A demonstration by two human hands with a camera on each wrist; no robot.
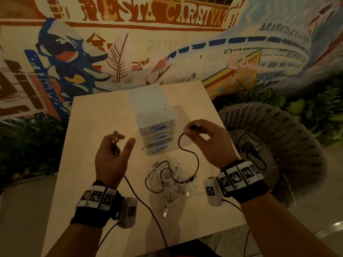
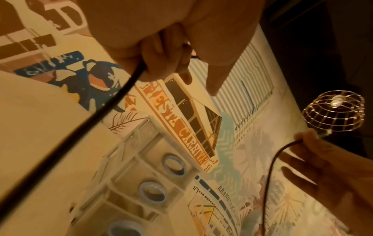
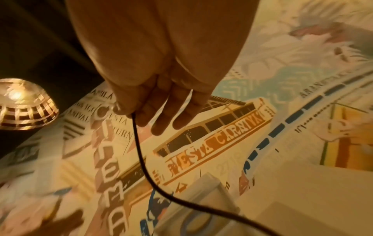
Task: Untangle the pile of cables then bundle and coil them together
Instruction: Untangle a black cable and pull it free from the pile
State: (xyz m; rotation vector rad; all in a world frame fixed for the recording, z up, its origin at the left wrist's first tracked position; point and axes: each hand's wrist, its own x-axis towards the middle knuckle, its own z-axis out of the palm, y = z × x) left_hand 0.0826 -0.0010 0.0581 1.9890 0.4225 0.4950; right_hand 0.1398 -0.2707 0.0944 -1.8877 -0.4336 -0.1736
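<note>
A dark cable (image 1: 193, 154) stretches between my two hands above the table. My left hand (image 1: 120, 140) grips its metal USB end, the thumb sticking out; in the left wrist view the curled fingers (image 2: 161, 63) wrap the dark cable (image 2: 101, 111). My right hand (image 1: 192, 128) pinches the other plug between thumb and forefinger, as the right wrist view shows with the fingers (image 3: 141, 108) on the dark cable (image 3: 141, 151). From there the cable drops in a loop onto the tangled pile of white cables (image 1: 167, 182), lying between my wrists, and winds through it.
A clear three-drawer unit (image 1: 156, 117) with blue handles stands mid-table (image 1: 89, 127), just beyond my hands. A woven seat (image 1: 287, 130) with a grey shoe (image 1: 259, 164) sits off the right edge. A painted wall and plants lie behind. A wire lamp (image 2: 333, 111) hangs above.
</note>
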